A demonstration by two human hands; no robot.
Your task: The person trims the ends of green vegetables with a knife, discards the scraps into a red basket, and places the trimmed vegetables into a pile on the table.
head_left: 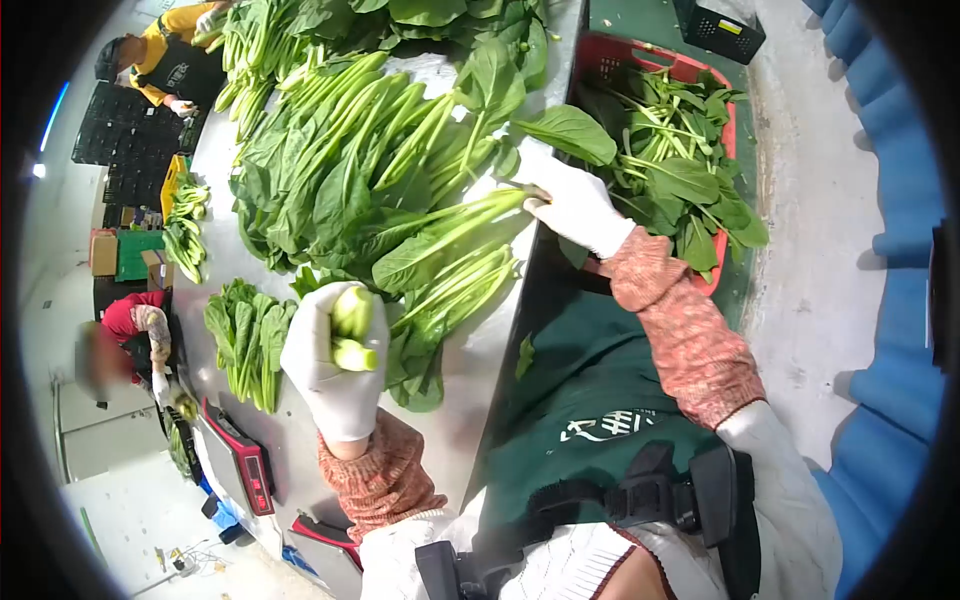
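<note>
My left hand, in a white glove, is closed around a small bunch of leafy greens, its pale cut stem ends facing me. My right hand, also gloved in white, pinches the stem end of a green stalk at the near edge of the pile. A large heap of leafy greens covers the metal table beyond my hands. Left of my left hand lies a separate bunch of greens.
A red crate full of loose leaves stands right of the table. Red scales sit at lower left. Two people, one in yellow and one in red, work along the far side. A black crate is at top right.
</note>
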